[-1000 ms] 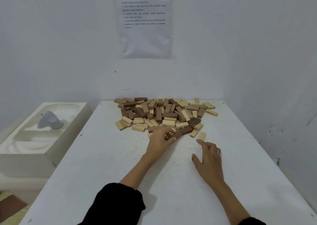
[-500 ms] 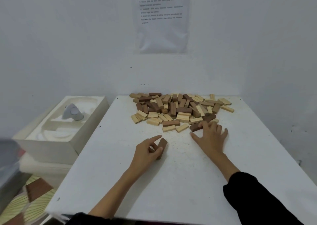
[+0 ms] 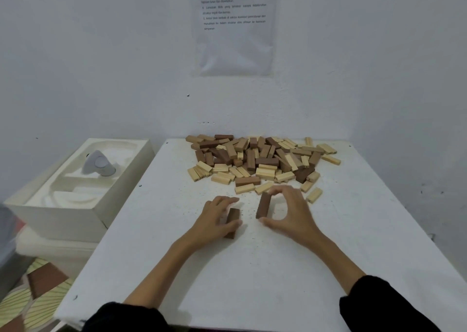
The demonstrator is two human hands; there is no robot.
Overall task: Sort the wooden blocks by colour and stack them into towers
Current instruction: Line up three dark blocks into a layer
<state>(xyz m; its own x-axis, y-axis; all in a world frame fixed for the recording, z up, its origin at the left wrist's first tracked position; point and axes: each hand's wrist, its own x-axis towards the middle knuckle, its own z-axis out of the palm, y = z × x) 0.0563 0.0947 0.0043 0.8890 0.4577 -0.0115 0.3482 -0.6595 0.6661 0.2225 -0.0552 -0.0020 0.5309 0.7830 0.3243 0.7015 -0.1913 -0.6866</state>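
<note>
The printed sheet [image 3: 235,25] on the wall at upper centre carries several lines of text, too small to read. At mid-frame on the white table [image 3: 252,268], the left hand [image 3: 214,218] curls round a dark brown block [image 3: 233,222]. The right hand [image 3: 290,212] pinches a second brown block [image 3: 263,205] lengthwise (thumb at the lower end, fingers at the upper). Both blocks point up the frame, side by side and apart. The mixed pile [image 3: 260,159] lies just above them.

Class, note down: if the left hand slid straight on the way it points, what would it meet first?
Probably the light block at the near edge of the pile, though the angle is uncertain. The left hand grips a dark block.
</note>
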